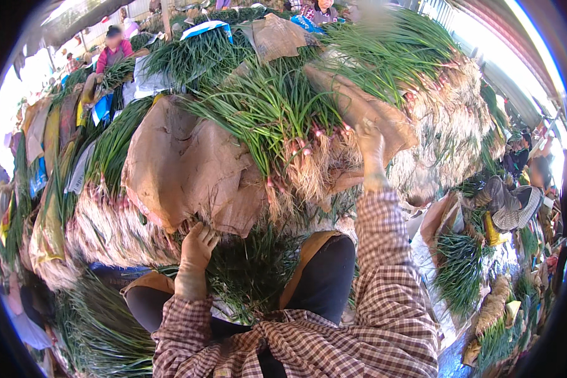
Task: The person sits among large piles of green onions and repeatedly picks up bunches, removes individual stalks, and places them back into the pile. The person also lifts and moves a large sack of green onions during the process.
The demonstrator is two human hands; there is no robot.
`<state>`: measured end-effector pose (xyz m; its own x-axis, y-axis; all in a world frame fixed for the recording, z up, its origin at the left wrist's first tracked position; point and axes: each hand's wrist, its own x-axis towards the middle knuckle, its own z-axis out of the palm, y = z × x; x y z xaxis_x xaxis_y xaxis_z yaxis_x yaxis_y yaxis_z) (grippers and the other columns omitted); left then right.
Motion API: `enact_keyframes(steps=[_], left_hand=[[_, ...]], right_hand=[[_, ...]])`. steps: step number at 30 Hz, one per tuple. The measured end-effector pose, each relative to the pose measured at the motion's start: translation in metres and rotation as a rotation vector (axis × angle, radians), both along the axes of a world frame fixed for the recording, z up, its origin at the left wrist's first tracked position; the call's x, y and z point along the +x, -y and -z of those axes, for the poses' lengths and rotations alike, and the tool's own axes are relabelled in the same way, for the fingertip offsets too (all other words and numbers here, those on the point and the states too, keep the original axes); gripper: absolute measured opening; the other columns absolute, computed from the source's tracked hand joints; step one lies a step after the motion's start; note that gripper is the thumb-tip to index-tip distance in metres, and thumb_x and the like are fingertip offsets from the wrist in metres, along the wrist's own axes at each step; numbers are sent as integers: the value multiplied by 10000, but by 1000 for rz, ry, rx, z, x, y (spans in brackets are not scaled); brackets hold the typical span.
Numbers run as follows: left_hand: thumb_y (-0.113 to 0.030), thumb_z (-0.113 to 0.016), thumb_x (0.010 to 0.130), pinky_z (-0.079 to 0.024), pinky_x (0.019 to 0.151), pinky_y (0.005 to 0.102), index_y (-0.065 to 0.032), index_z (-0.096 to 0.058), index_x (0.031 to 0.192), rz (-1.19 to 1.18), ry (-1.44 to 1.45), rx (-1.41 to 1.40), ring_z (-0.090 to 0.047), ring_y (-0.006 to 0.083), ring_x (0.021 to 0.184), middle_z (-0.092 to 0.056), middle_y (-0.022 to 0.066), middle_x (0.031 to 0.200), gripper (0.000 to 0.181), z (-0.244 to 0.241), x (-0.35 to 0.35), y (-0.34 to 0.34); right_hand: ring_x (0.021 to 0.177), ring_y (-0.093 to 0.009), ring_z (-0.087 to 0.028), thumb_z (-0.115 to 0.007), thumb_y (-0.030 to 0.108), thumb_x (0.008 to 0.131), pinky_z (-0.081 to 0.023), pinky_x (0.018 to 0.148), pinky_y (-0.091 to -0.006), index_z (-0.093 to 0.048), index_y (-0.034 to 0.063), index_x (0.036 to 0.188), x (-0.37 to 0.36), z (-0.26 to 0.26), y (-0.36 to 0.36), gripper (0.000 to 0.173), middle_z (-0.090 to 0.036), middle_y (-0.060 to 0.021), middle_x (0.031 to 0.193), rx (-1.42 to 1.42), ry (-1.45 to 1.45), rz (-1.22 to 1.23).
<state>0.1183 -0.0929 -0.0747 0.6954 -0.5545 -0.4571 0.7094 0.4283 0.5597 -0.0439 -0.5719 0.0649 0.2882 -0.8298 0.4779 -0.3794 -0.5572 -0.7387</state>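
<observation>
Before me, a loose bunch of green onions (288,113) with pinkish bulbs and long pale roots lies on brown woven sacking. To its right, my right hand (372,144) reaches forward against a folded brown sack (359,97), its fingertips bent close to the sack and the roots. Whether they grip the cloth is unclear. My left hand (198,248) is lower and nearer me, fingers partly curled at the bottom edge of another brown sack (184,165). Some roots show by its fingertips; a firm hold cannot be made out.
Stacked onions with roots outward rise at right (449,123) and left (118,231). Loose green leaves (250,264) lie between my knees. More onions (458,269) rest on sacking at right. A person (113,49) works at back left; others are at the back and right.
</observation>
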Motion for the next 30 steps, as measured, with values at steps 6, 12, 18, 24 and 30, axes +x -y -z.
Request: enact_keyframes(steps=[6,12,18,24,30], left_hand=[[-349,-583,880,-407,988,459,-131,-398,1332,-301,-87,-248,-386,281,1278,-386,81,1407,535,0,38,21],[-271,-664,839,-509,848,419,-80,-577,1009,-412,-254,-289,-564,241,952,-589,65,987,270,0,83,39],[-222,-637,859,-504,794,380,-37,-580,1047,-472,175,1,-538,235,886,-567,71,969,270,-24,99,20],[-187,-641,857,-462,877,360,-15,-523,1200,-385,710,329,-531,226,1024,-546,77,1175,401,-80,84,32],[-186,-634,856,-453,897,396,-22,-512,1224,-501,473,-167,-535,261,1062,-549,97,1213,421,-69,116,9]], right_hand=[[1189,-279,-497,-804,352,681,-396,976,-320,-318,-91,1351,67,16,-7,939,-483,-238,1306,272,-196,-316],[933,-206,-651,-824,291,647,-485,837,-315,-534,139,1242,84,28,-39,678,-680,-88,1034,208,55,-628],[871,-318,-609,-620,296,844,-513,714,-464,-344,-37,1320,136,-23,-168,643,-562,-215,943,-391,-640,-426],[652,-188,-547,-654,242,779,-480,535,-312,-464,73,1328,150,-2,-211,605,-585,-141,870,-704,-731,-251],[912,-273,-630,-647,327,810,-497,808,-375,-557,61,1181,101,-60,-105,465,-653,-115,1013,217,-72,-393]])
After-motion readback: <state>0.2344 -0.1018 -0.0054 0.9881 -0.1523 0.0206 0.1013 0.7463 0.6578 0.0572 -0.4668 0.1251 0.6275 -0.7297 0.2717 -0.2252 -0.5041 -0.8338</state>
